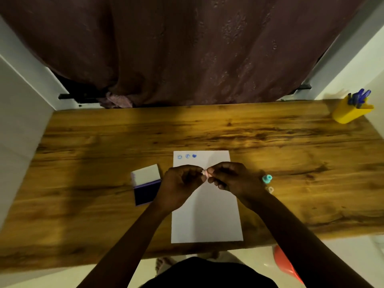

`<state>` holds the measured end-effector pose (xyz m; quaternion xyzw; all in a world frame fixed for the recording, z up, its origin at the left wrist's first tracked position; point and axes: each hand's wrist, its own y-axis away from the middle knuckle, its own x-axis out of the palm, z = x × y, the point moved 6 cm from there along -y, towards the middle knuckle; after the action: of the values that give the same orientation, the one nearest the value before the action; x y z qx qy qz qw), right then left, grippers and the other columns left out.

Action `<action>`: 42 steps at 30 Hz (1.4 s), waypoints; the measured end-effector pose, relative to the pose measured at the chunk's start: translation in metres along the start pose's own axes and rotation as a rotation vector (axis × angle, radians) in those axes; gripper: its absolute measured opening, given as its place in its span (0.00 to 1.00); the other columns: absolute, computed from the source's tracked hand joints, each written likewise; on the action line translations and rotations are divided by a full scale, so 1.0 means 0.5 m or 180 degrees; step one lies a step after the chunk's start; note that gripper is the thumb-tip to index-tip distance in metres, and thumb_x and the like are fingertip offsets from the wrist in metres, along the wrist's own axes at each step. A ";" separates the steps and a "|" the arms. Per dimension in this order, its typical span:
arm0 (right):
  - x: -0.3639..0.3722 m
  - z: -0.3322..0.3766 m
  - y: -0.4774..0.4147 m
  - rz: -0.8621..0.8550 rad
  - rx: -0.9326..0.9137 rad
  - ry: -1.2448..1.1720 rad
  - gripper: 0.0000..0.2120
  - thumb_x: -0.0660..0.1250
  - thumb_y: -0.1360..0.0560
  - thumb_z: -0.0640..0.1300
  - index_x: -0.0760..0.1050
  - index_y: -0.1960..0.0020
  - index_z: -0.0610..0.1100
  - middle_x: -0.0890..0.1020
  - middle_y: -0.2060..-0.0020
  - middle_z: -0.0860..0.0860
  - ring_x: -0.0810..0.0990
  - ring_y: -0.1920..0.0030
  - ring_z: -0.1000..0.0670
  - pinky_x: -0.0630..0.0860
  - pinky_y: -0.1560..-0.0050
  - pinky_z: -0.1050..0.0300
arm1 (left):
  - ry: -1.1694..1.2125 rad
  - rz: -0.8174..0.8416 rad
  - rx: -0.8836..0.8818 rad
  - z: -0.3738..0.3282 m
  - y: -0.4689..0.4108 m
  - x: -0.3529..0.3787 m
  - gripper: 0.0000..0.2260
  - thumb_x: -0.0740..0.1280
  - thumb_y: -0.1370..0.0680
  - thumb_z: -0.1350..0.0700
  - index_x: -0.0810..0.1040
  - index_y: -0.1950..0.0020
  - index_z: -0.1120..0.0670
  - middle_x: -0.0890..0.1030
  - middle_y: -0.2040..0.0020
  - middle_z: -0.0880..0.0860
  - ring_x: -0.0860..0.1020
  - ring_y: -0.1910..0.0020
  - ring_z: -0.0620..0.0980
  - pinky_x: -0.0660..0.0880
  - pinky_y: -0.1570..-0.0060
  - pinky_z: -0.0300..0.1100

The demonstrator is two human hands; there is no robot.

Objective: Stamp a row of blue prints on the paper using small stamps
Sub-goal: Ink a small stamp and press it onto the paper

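Observation:
A white sheet of paper lies on the wooden table with three blue prints in a row at its top left corner. Above the paper's upper half, my left hand and my right hand meet fingertip to fingertip, both pinching a small pink stamp. An open ink pad with a white lid and dark blue pad lies just left of the paper. A teal stamp and a small clear piece rest on the table to the right of the paper.
A yellow pen holder with blue pens stands at the far right corner of the table. A dark curtain hangs behind the table. A red object sits on the floor below the near edge.

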<state>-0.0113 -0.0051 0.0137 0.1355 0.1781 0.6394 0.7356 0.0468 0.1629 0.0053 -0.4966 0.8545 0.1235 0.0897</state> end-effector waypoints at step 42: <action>0.380 -0.017 -0.121 0.0694 -0.1386 0.4668 0.16 0.69 0.22 0.45 0.76 0.35 0.45 0.79 0.36 0.45 0.77 0.35 0.44 0.76 0.33 0.50 | 0.0634 -0.1192 -0.0551 0.222 0.166 -0.346 0.07 0.74 0.24 0.57 0.87 0.51 0.45 0.89 0.52 0.44 0.87 0.53 0.41 0.81 0.60 0.32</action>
<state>0.0618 0.1737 -0.0367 -0.4537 0.4758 0.6551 0.3725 0.0629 0.3785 -0.0429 -0.6620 0.7383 0.1279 -0.0166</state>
